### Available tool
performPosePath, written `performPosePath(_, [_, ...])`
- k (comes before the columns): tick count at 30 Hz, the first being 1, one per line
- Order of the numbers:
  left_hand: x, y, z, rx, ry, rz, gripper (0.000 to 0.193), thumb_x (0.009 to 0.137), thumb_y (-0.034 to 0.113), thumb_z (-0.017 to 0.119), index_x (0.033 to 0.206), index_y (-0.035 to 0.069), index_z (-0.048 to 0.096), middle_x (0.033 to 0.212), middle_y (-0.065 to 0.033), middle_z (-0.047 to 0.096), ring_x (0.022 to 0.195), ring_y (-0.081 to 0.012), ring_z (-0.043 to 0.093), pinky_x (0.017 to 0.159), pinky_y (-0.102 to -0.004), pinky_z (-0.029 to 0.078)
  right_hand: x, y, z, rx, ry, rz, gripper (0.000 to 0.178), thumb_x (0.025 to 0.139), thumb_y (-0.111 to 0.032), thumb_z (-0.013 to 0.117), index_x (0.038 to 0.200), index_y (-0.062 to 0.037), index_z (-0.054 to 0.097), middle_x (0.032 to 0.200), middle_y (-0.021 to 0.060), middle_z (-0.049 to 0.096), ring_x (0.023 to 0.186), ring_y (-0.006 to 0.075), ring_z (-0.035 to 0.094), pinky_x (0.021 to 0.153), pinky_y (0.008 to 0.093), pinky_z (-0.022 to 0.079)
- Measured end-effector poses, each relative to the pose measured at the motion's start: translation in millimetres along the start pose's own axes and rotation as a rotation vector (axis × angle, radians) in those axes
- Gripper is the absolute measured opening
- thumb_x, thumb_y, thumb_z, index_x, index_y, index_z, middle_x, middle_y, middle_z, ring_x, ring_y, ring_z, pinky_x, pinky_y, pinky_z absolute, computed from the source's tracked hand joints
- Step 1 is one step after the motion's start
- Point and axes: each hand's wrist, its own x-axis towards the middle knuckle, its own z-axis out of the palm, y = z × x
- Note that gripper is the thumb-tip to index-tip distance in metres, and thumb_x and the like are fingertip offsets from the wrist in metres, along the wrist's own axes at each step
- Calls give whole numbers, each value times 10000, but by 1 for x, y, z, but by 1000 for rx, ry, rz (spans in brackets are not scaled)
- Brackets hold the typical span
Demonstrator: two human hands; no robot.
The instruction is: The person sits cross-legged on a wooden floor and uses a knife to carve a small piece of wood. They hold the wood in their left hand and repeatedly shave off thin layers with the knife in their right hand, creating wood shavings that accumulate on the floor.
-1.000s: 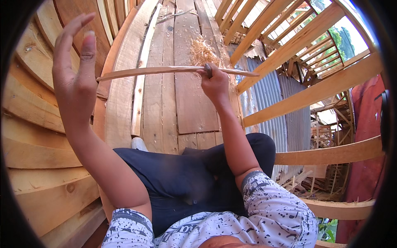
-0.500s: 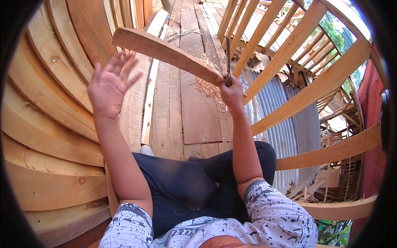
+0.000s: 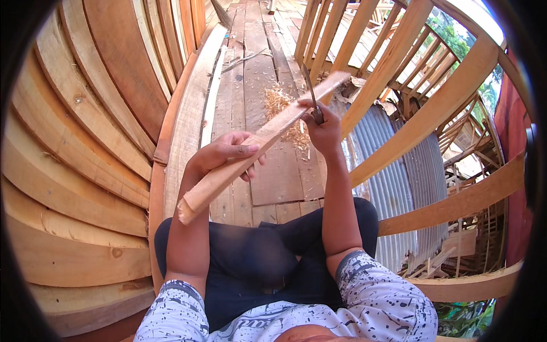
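Note:
A long wooden slat point(image 3: 273, 133) lies aslant in front of me, its near end over my left forearm and its far end toward the railing. My left hand point(image 3: 228, 151) is closed round its lower half, the thumb on top and fingertips showing beneath. In my right hand point(image 3: 326, 130) is a knife point(image 3: 310, 85) with a narrow dark blade pointing up and away. The blade crosses the slat's upper part, and the fingers of that hand also press against the wood; their exact grip is partly hidden.
Curled wood shavings point(image 3: 279, 101) lie on the plank floor point(image 3: 273, 176) ahead. A wall of overlapping boards point(image 3: 74, 171) rises at my left. On the right stand railing slats point(image 3: 421, 119), with corrugated metal sheets point(image 3: 382, 165) and scrap wood beyond. My crossed legs point(image 3: 250, 251) are below.
The slat has swung from pointing up-left to running from lower left to upper right. My left hand, raised and open before, has come down and closed on it.

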Motion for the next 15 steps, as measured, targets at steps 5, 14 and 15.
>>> performPosePath(5, [3,10,17,18,139,127,590,923,318,693,1333,-27,445,1026,-133,684,754,-161,697,642,-269,571,2,-19,7,-9,125,58,355,887,-132,762,1225,-63,681,618,-104,313,564,30,281,502,234,242])
performPosePath(14, [21,5,28,113,474,459,564,963,342,648,1373,29,421,1145,-119,677,1011,-159,654,880,-284,516,-4,-19,33,128,-161,191,304,925,-310,728,962,-8,735,625,-71,504,584,49,416,524,260,343])
performPosePath(15, [24,4,27,117,492,503,546,967,304,648,1376,33,409,1172,-126,673,1053,-159,643,910,-293,510,-6,-11,39,149,-183,180,301,922,-308,733,954,-10,737,624,-71,504,588,51,419,529,263,349])
